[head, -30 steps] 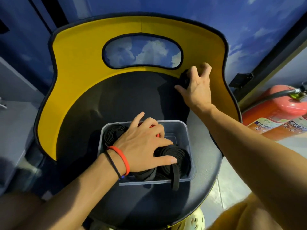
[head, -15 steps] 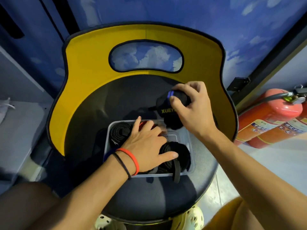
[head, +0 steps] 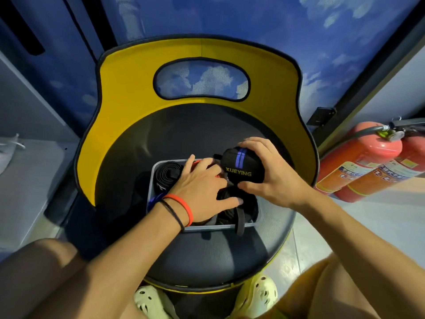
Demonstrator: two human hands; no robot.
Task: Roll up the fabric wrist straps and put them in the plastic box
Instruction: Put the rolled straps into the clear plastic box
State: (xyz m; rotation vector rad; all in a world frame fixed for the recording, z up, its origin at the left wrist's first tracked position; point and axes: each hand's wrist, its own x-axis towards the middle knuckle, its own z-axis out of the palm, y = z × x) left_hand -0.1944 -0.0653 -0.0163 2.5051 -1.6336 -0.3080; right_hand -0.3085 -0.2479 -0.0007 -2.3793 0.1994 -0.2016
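Observation:
A clear plastic box [head: 150,192] sits on the black seat of a chair [head: 207,254] and holds several rolled black straps; one roll [head: 166,174] shows at its far left. My right hand [head: 273,180] grips a rolled black wrist strap [head: 240,165] with a blue stripe and the word XUEYING, holding it over the box's far right corner. My left hand [head: 204,192] lies flat, fingers spread, pressing down on the straps inside the box. A loose strap end [head: 240,221] hangs over the box's near rim.
The chair has a yellow curved backrest [head: 128,100] with an oval cut-out. Two red fire extinguishers [head: 358,162] lie on the floor at the right. A grey bench [head: 25,180] is at the left. My knees and pale yellow clogs [head: 257,293] are at the bottom.
My right hand picked the rolled blue-striped strap up from beside the backrest and brought it toward me, over the box. My left hand stayed pressed on the straps.

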